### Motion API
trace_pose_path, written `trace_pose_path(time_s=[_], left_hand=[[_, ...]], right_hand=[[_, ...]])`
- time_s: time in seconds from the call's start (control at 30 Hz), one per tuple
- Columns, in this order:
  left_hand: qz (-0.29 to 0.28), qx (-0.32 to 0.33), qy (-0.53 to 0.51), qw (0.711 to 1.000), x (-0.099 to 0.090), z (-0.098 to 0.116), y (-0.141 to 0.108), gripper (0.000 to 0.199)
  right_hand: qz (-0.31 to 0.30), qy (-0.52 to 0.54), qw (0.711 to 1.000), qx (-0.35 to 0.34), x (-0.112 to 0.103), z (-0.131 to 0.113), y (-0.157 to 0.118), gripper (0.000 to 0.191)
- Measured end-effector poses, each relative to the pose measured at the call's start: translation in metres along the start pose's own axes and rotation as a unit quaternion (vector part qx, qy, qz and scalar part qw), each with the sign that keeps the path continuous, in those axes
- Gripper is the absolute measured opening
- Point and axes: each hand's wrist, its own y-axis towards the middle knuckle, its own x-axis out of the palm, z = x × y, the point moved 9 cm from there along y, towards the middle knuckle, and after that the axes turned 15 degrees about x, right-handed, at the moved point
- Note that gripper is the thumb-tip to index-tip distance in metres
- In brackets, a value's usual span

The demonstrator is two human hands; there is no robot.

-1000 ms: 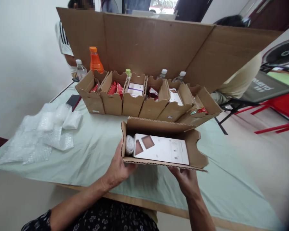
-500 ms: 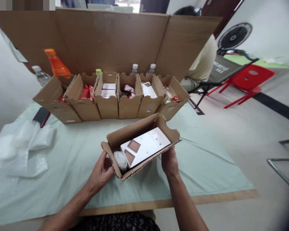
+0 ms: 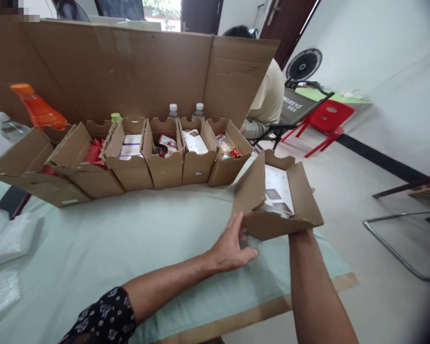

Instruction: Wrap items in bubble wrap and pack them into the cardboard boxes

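Observation:
A small open cardboard box (image 3: 249, 200) is tilted over the right part of the table, its opening facing up and towards me. Inside it lies a white carton (image 3: 277, 184) with brown squares printed on it. My right hand (image 3: 301, 232) holds the box from below and behind, with most of its fingers hidden by the cardboard. At the box's lower left corner is my left hand (image 3: 231, 246), thumb spread away and fingertips at or just touching the cardboard; it grips nothing.
Several cardboard bins (image 3: 165, 167) with packets and cartons stand in a row before a tall cardboard panel (image 3: 146, 71). Bottles, one an orange bottle (image 3: 43, 110), stand behind them. Plastic bags (image 3: 10, 239) lie left. A seated person (image 3: 270, 98) and a red chair (image 3: 327, 117) are beyond.
The box has moved right and turned so its near end faces me more. My left hand has loosened from its end and opened. The view has swung to the right.

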Motion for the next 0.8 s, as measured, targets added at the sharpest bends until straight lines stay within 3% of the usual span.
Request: trace_pose_path(time_s=[0.07,0.17,0.27,0.37,0.43,0.53,0.67,0.8], left_hand=[[-0.063,0.002,0.03,0.998,0.004,-0.01,0.008,0.102],[-0.06,0.049,0.142,0.987,-0.027,-0.012,0.006,0.062],[0.006,0.087,0.208,0.974,-0.065,-0.005,0.002,0.035],[0.033,0.084,0.217,0.972,-0.079,-0.002,0.001,0.028],[0.028,0.094,0.221,0.97,-0.077,0.0,0.002,0.026],[0.019,0.119,0.233,0.965,-0.071,0.002,0.003,0.025],[0.015,0.131,0.248,0.96,-0.067,0.001,0.003,0.024],[0.015,0.148,0.258,0.955,-0.065,0.003,0.003,0.025]], right_hand=[[0.035,0.121,0.99,0.058,-0.019,0.02,-0.009,0.085],[0.098,0.256,0.957,0.089,-0.031,0.051,-0.052,0.063],[0.049,0.233,0.966,0.104,-0.012,0.075,-0.094,0.068],[0.008,0.166,0.97,0.175,0.0,0.107,-0.106,0.08],[-0.032,0.134,0.963,0.233,0.001,0.127,-0.095,0.073],[-0.099,0.121,0.95,0.269,-0.005,0.141,-0.055,0.062],[-0.142,0.121,0.947,0.261,-0.01,0.142,0.014,0.056],[-0.173,0.121,0.949,0.235,0.011,0.129,0.07,0.047]])
